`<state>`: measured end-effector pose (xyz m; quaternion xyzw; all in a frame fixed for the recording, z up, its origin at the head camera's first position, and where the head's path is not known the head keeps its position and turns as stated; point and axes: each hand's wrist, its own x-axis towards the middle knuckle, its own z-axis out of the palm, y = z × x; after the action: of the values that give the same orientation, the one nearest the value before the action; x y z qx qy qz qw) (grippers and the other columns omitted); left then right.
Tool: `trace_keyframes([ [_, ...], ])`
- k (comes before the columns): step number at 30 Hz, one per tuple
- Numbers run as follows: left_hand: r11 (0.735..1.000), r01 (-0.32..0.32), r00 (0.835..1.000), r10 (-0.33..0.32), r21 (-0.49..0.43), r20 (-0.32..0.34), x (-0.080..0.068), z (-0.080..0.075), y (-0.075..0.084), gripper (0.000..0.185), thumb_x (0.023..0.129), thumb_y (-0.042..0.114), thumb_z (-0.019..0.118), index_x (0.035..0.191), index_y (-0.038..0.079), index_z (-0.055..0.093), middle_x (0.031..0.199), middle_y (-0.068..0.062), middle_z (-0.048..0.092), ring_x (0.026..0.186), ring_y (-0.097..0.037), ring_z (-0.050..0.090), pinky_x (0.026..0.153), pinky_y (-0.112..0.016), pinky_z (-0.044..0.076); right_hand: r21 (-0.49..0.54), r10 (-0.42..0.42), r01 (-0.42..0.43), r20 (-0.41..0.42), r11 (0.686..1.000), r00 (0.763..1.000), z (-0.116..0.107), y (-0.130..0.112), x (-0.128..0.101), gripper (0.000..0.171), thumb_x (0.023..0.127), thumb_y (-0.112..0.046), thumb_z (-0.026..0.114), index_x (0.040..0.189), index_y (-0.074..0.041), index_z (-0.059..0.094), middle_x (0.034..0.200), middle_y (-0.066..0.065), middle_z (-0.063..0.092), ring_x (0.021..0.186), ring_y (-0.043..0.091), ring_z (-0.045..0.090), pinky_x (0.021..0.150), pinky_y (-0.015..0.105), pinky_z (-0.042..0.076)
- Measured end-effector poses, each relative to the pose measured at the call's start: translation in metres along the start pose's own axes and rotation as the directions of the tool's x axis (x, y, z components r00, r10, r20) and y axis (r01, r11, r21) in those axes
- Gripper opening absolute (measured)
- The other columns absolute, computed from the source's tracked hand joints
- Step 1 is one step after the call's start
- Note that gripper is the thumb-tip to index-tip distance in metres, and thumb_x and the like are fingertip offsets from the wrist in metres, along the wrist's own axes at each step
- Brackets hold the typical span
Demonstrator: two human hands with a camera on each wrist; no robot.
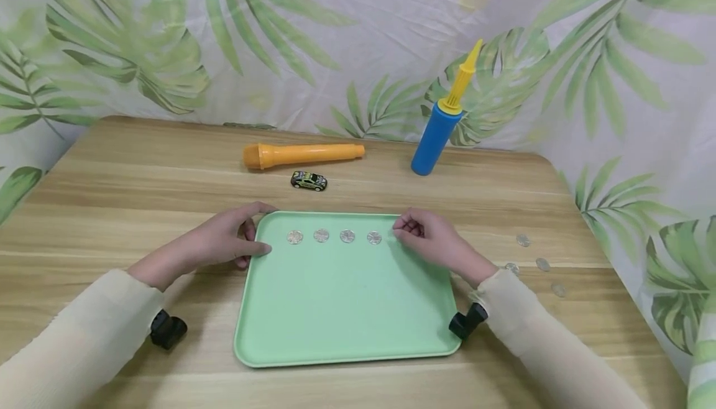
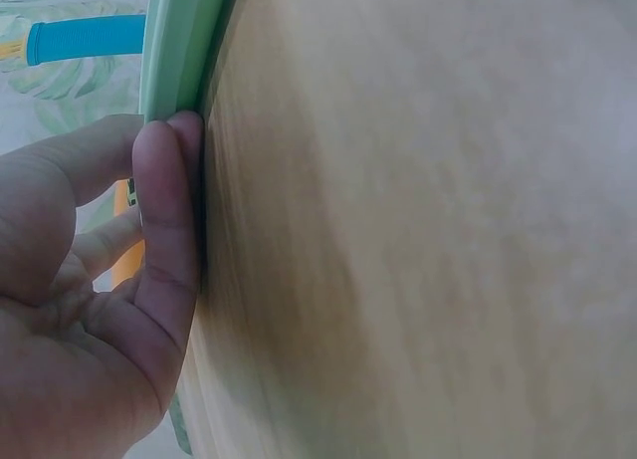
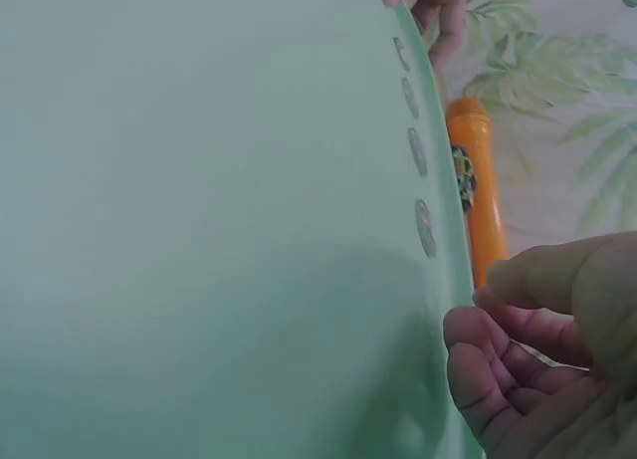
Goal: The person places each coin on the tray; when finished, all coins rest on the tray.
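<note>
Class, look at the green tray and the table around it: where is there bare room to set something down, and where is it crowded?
Free: the tray floor below the four coins, between both hands. Also the tabletop left of the orange tube. Crowded: the tray's far edge, with left hand and right hand at its corners; loose coins lie right.

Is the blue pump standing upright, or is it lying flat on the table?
Standing, though tilted. The blue pump rests on its base on the table, with its yellow nozzle pointing up and leaning to the right.
</note>
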<state>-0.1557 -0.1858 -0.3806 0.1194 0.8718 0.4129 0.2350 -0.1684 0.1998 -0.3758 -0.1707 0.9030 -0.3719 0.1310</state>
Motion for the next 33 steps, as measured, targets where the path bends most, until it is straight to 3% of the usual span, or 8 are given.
trace_keyframes([
  [10,1.000,0.012,1.000,-0.012,0.008,-0.004,-0.002,-0.002,0.001,0.073,0.097,0.013,0.074,0.159,0.006,0.036,0.091,-0.010,0.052,0.068,-0.018,0.060,0.059,-0.028,0.057,-0.019,0.028,-0.030,-0.111,0.999,0.993,-0.027,0.021,-0.043,0.014,0.103,-0.012,0.065,0.111,-0.002,0.069,0.096,0.010,0.068,0.082,0.017,0.057,0.067,0.020,0.050],
  [18,1.000,0.014,1.000,-0.014,0.005,-0.004,0.000,-0.001,-0.002,0.072,0.098,0.014,0.074,0.159,0.006,0.036,0.092,-0.010,0.051,0.069,-0.018,0.059,0.059,-0.028,0.057,-0.173,0.068,-0.095,-0.155,0.980,0.986,-0.039,0.038,-0.075,0.014,0.101,-0.014,0.070,0.108,-0.002,0.067,0.091,0.007,0.066,0.080,0.015,0.055,0.065,0.021,0.048],
  [26,1.000,0.019,1.000,-0.019,-0.002,-0.007,-0.006,-0.001,-0.002,0.072,0.098,0.014,0.073,0.159,0.005,0.035,0.093,-0.010,0.051,0.069,-0.018,0.060,0.059,-0.028,0.057,-0.231,0.050,-0.078,-0.126,0.970,0.991,-0.047,0.050,-0.098,0.021,0.094,-0.012,0.078,0.106,0.000,0.066,0.093,0.007,0.062,0.076,0.010,0.051,0.065,0.021,0.047],
  [33,1.000,0.004,1.000,-0.004,0.006,-0.016,-0.003,0.000,-0.001,0.072,0.098,0.014,0.074,0.159,0.006,0.036,0.093,-0.010,0.053,0.069,-0.018,0.060,0.059,-0.028,0.057,-0.271,0.106,-0.131,-0.103,0.954,0.989,-0.051,0.059,-0.114,0.027,0.091,-0.014,0.081,0.108,0.001,0.066,0.093,0.005,0.064,0.075,0.005,0.051,0.064,0.021,0.048],
])
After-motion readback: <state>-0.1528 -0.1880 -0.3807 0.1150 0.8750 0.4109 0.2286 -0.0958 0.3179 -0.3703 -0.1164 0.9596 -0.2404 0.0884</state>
